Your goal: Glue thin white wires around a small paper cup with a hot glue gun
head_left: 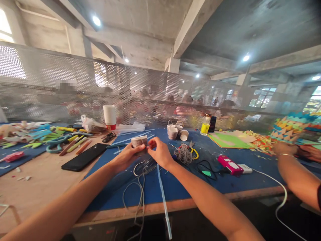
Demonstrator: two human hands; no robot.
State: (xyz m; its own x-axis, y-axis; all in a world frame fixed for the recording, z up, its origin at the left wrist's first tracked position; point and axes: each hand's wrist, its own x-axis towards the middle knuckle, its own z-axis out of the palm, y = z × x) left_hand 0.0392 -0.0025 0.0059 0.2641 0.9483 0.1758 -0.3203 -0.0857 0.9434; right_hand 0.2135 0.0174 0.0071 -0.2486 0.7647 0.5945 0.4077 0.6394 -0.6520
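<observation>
My left hand [127, 156] is closed around a small cup [138, 140] with grey cord wound on its side. Beside it, the fingers of my right hand [162, 153] are pinched together at the cup's right side; what they hold is too small to make out. Loose grey cord [143, 187] trails below my hands and over the table edge. A long translucent strip [162, 197] also runs down past the edge. Behind my hands stand several small cord-wrapped cups [173, 131], one lying on its side. A tangle of grey cord [185, 154] lies against yellow-handled scissors [195, 154].
A black phone [84, 156], teal scissors [56, 144] and markers lie left. A paper cup stack [109, 116] stands behind. Rightward are a yellow bottle [205, 125], a pink power bank [229, 165] with a white cable, green paper [228, 139] and another person's arm [296, 174].
</observation>
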